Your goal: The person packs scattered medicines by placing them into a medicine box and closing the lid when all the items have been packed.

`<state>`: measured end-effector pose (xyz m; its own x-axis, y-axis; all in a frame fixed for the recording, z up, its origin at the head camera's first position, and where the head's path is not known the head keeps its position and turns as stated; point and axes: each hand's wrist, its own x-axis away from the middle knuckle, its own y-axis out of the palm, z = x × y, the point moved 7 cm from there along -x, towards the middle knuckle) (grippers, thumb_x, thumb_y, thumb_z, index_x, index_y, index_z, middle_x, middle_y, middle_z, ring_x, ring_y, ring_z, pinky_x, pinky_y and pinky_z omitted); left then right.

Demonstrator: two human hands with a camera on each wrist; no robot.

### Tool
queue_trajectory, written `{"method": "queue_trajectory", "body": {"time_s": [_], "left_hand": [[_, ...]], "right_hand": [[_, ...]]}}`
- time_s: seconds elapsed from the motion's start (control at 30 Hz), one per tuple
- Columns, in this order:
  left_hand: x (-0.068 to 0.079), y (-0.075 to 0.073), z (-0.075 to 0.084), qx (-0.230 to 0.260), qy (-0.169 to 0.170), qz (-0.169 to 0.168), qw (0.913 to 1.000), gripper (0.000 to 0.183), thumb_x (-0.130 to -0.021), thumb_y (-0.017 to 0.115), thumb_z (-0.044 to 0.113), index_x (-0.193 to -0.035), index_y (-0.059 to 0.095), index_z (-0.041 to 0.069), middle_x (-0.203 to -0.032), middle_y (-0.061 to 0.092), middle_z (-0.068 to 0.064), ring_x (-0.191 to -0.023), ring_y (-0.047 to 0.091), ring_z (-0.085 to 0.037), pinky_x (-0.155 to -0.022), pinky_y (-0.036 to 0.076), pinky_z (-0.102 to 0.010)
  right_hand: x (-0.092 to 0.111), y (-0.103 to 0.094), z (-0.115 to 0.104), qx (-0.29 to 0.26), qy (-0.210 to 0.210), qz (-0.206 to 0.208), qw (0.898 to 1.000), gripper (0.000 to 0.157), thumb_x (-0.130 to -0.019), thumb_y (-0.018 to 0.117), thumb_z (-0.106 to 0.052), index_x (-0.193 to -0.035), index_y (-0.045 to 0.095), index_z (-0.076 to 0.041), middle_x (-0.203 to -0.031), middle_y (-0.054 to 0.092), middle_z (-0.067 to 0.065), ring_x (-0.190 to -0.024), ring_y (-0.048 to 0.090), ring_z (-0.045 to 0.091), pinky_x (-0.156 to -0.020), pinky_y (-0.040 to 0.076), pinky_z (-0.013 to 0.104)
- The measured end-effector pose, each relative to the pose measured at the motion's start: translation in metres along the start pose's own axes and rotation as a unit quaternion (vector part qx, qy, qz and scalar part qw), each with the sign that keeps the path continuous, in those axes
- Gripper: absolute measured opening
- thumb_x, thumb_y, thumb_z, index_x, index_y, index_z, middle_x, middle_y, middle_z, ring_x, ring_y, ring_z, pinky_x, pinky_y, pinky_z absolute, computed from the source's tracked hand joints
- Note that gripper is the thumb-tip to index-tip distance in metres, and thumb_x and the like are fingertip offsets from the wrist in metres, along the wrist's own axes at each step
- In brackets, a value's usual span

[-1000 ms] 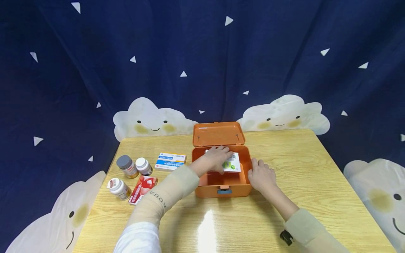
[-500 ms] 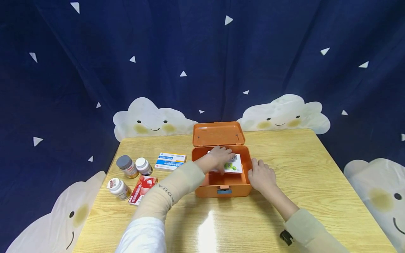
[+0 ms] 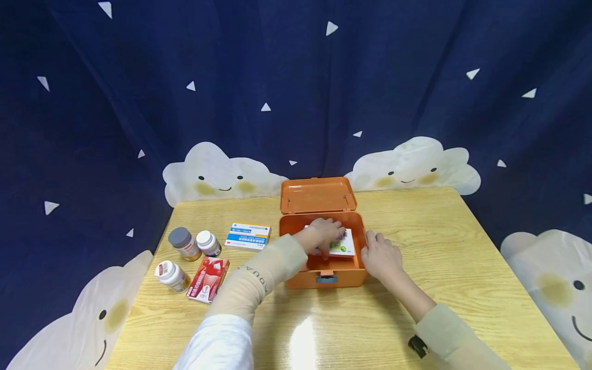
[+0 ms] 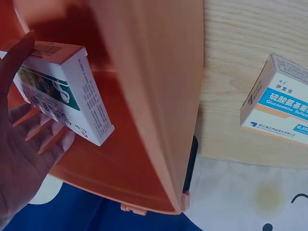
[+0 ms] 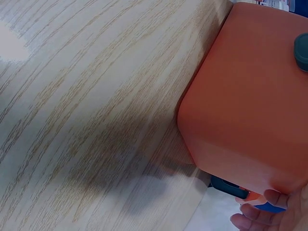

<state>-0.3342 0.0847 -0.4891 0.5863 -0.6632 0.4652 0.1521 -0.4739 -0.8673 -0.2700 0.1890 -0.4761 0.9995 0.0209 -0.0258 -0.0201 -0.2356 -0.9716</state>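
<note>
On the worktop (image 3: 462,267), midway along the far edge, stands an orange case (image 3: 298,280), lid (image 3: 319,196) up. My right hand (image 3: 383,257), fingers relaxed, touches its right wall; my left hand (image 3: 321,234) grips a white carton (image 3: 344,244) inside it.

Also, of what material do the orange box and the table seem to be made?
The orange box looks like moulded plastic, satin-smooth, judging by its rounded corners and even colour. The table has a glossy wood-grain top with a bright reflection; real wood or printed laminate, I cannot tell.
</note>
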Motion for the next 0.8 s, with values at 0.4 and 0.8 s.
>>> {"method": "queue_trajectory", "body": {"time_s": [0.4,0.8], "left_hand": [[-0.01,0.01,0.003,-0.006,-0.007,-0.025,0.9997,0.097,-0.066,0.075,0.051,-0.142,0.025,0.018,-0.144,0.032,0.001,-0.128,0.035,-0.017,-0.097,0.039,-0.028],[-0.016,0.019,0.007,-0.03,-0.003,-0.047,0.9984,0.101,-0.068,0.07,0.055,-0.145,0.018,0.018,-0.149,0.023,0.001,-0.136,0.023,-0.017,-0.103,0.031,-0.027]], "right_hand": [[-0.001,0.0,0.0,0.004,0.001,0.002,1.0,0.032,-0.087,0.044,-0.02,-0.114,0.045,-0.002,-0.094,0.05,0.017,-0.079,0.054,0.036,-0.062,0.043,0.049],[0.0,0.0,-0.001,0.008,-0.001,0.01,1.0,0.032,-0.089,0.044,-0.021,-0.114,0.046,-0.002,-0.096,0.052,0.018,-0.08,0.055,0.038,-0.063,0.043,0.05]]}}
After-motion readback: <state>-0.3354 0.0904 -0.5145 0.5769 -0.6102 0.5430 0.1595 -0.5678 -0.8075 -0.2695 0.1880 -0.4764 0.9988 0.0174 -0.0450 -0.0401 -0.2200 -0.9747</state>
